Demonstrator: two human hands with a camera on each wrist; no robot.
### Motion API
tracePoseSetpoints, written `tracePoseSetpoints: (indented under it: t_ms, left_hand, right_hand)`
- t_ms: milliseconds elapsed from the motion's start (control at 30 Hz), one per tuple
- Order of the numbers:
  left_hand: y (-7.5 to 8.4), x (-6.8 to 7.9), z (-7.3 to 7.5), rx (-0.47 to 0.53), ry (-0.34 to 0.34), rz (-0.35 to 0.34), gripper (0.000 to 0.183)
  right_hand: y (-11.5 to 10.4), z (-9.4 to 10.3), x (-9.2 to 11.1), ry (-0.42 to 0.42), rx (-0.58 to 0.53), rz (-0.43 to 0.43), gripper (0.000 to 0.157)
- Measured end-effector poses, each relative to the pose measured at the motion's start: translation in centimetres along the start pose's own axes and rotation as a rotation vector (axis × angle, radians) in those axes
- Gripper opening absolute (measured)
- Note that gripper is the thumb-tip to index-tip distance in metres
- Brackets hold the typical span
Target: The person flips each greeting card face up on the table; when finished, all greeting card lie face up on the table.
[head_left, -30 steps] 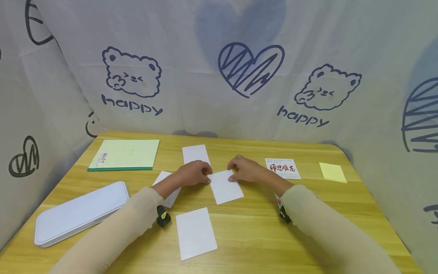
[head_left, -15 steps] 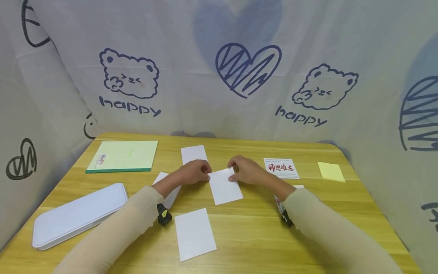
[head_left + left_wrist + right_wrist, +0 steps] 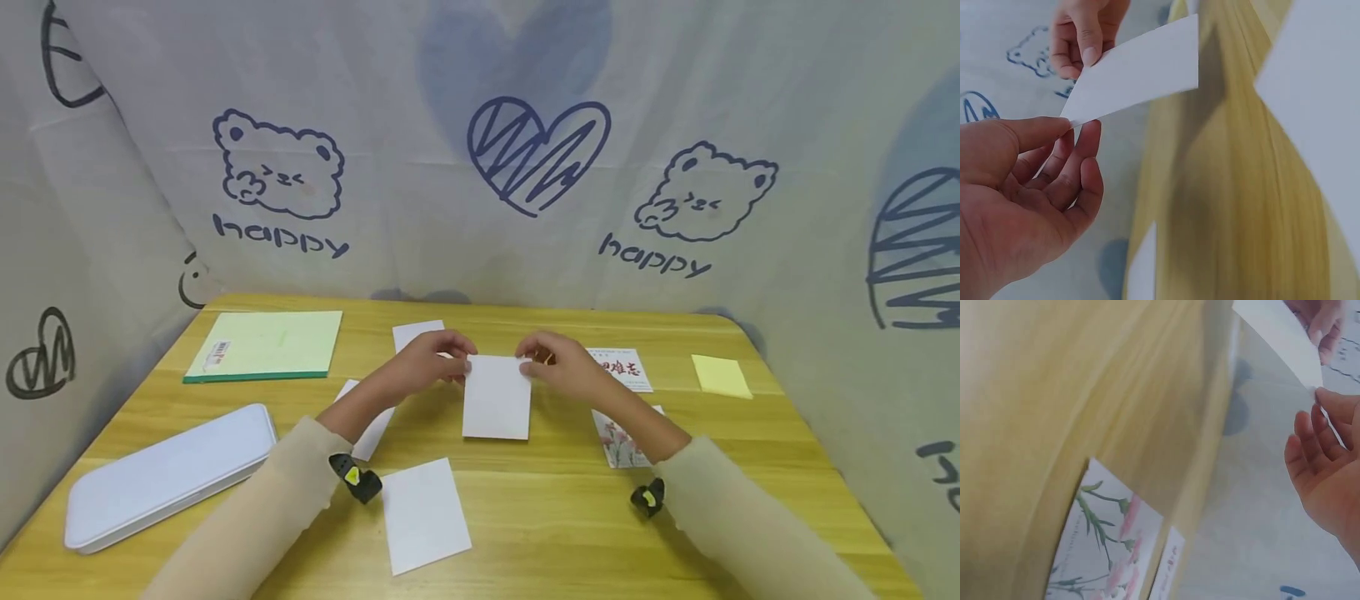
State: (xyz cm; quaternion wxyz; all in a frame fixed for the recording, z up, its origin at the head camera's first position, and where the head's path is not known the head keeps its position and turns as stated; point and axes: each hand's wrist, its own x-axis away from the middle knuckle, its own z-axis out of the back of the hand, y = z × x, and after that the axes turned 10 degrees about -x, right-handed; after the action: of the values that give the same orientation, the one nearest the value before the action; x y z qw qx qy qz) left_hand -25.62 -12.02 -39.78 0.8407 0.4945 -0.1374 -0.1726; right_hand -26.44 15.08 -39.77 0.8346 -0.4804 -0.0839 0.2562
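While both hands are engaged, the white card point(image 3: 497, 400) is held between them, raised off the surface point(image 3: 555, 517). The left hand point(image 3: 431, 364) pinches the card at its far left corner, and the right hand point(image 3: 564, 364) pinches it at the far right corner; the fingers of each are clamped on the card, with the thumb on the face toward the person. From the fingers, the card extends back toward the person, its long axis (apparently held edge to free edge) lying roughly square to the line joining the hands. Neither hand is nearer, so in judgement any change of angle depends on both corners equally. Below the card, nearer the person and slightly left, a loose white sheet point(image 3: 426, 515) lies flat; a flower-printed card point(image 3: 618, 446) lies to the right, partly covered by the right forearm.
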Motion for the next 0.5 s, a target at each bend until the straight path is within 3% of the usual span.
tracePoseSetpoints:
  t_ms: [267, 500]
  left_hand:
    - [1.8, 1.4, -0.4, 0.005, -0.015, -0.06, 0.023]
    - [2.3, 2.3, -0.9, 0.038, -0.04, -0.079, 0.021]
  right_hand:
    - [-1.6, 1.1, 3.6, -0.023, -0.008, 0.009, 0.017]
    - [-1.9, 1.5, 5.8, -0.05, -0.031, 0.025, 0.019]
